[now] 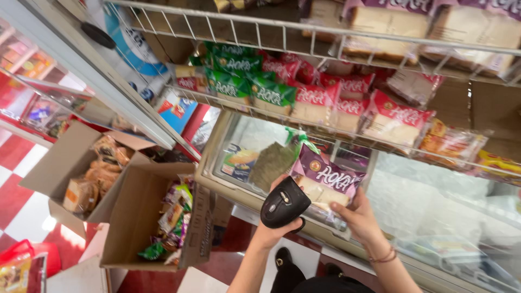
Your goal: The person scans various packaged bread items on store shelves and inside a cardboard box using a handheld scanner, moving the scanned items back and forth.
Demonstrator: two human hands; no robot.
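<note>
My left hand [269, 232] grips a black handheld scanner [284, 202], its head aimed up toward a bread package. My right hand [360, 218] holds that package from below: a clear bag of sliced bread with a purple top [324, 182]. Both hands are in front of a glass-topped chest freezer [434, 217], below a white wire shelf [347, 138] stocked with bread packs in red and green wrappers [304, 97].
An open cardboard box [142, 217] of wrapped snacks stands on the red-and-white tiled floor at left, with a second open box [65, 163] of buns behind it. A higher wire shelf [325, 30] carries more purple bread bags. My dark shoes [283, 260] show below.
</note>
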